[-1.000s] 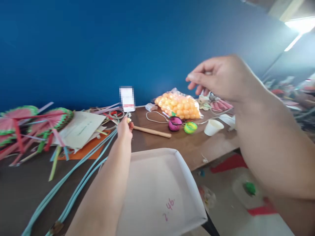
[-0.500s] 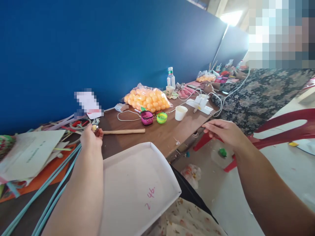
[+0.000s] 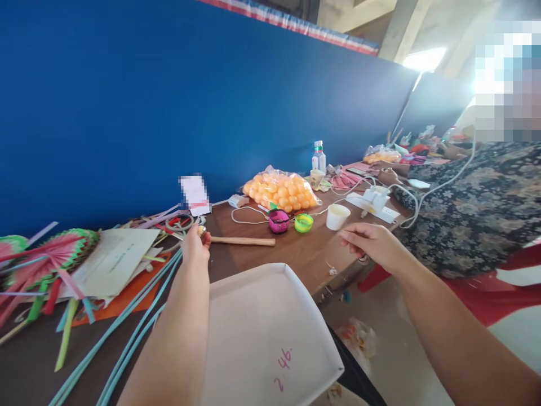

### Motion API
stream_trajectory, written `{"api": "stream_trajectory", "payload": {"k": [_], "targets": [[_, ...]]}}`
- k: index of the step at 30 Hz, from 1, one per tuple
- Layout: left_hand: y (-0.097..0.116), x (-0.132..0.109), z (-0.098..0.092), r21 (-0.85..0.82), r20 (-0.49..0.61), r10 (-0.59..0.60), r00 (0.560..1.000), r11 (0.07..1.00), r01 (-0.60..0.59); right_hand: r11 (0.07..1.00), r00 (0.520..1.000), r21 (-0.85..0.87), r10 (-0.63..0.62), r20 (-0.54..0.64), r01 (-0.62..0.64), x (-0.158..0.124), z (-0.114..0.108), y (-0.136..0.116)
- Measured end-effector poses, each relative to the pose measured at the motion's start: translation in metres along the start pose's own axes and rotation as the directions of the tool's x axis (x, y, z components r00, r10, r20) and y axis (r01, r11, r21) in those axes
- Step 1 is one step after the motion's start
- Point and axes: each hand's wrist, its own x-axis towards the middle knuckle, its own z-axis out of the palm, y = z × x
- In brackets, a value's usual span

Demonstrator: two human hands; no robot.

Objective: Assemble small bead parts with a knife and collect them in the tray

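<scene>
My left hand (image 3: 195,248) is closed over the far edge of the white tray. Its fingers pinch a small yellowish piece with a shiny silvery part (image 3: 202,230), too small to name. A pale wooden stick (image 3: 249,241) lies just right of those fingers; whether they touch it I cannot tell. My right hand (image 3: 372,243) hovers at the table's front edge, thumb and fingertips pressed together; what they hold, if anything, cannot be made out. Between my forearms rests the white tray (image 3: 253,316), with "2.46." written on it in reddish pen.
Beyond the tray stand a magenta cup-like piece (image 3: 278,222), a yellow-green ring (image 3: 303,223), a paper cup (image 3: 337,216) and a bag of orange balls (image 3: 281,189). Blue strips (image 3: 131,327) and papers (image 3: 118,254) lie left. A power strip (image 3: 374,203) and a co-worker's sleeve (image 3: 456,208) are right.
The view has swung left and up, so the table's things sit farther right and lower. My right hand has come left, nearer the paper cup. My left hand keeps its pinch.
</scene>
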Motion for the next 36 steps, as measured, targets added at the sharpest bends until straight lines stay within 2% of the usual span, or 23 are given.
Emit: {"api": "stream_trajectory", "payload": {"k": [5,8,10,12,14,17,19,23,28,32,34,36], "targets": [[-0.001,0.002,0.001,0.000,-0.004,-0.020,1.000,1.000,0.020,0.990,0.986,-0.081,-0.109,0.129,0.120,0.047,0.044,-0.022],[-0.001,0.003,0.001,-0.018,-0.001,-0.026,1.000,0.999,0.026,0.937,0.969,-0.273,-0.175,0.176,0.219,0.082,0.072,-0.042],[-0.001,0.003,0.000,-0.026,0.001,-0.024,1.000,0.999,0.024,0.847,0.961,-0.457,-0.218,0.171,0.273,0.104,0.089,-0.056],[-0.001,0.002,0.000,-0.029,-0.003,-0.022,1.000,0.999,0.021,0.728,0.964,-0.633,-0.183,0.194,0.265,0.121,0.104,-0.070],[-0.002,0.003,0.001,-0.027,0.004,-0.029,1.000,0.999,0.029,0.609,0.967,-0.755,-0.086,0.241,0.243,0.135,0.119,-0.080],[-0.004,0.006,0.001,-0.045,0.020,-0.028,0.999,0.999,0.029,0.461,0.952,-0.850,0.033,0.304,0.255,0.151,0.137,-0.087],[-0.006,0.008,0.000,-0.059,0.027,-0.023,0.999,0.998,0.024,0.408,0.936,-0.865,0.064,0.347,0.293,0.158,0.145,-0.086],[-0.007,0.011,0.000,-0.065,0.021,-0.027,0.999,0.998,0.028,0.451,0.902,-0.817,0.056,0.429,0.361,0.164,0.150,-0.077],[-0.006,0.009,0.000,-0.059,0.042,-0.020,0.999,0.998,0.022,0.485,0.890,-0.791,0.055,0.453,0.372,0.167,0.145,-0.068],[-0.007,0.009,0.001,-0.066,0.038,-0.022,0.999,0.998,0.025,0.516,0.897,-0.781,0.050,0.438,0.353,0.172,0.133,-0.075],[-0.008,0.010,0.001,-0.072,0.028,-0.027,0.999,0.997,0.029,0.579,0.916,-0.741,-0.025,0.400,0.340,0.174,0.127,-0.083],[-0.008,0.011,0.002,-0.083,0.025,-0.032,0.999,0.996,0.034,0.700,0.931,-0.629,-0.150,0.332,0.338,0.171,0.126,-0.095]]}}
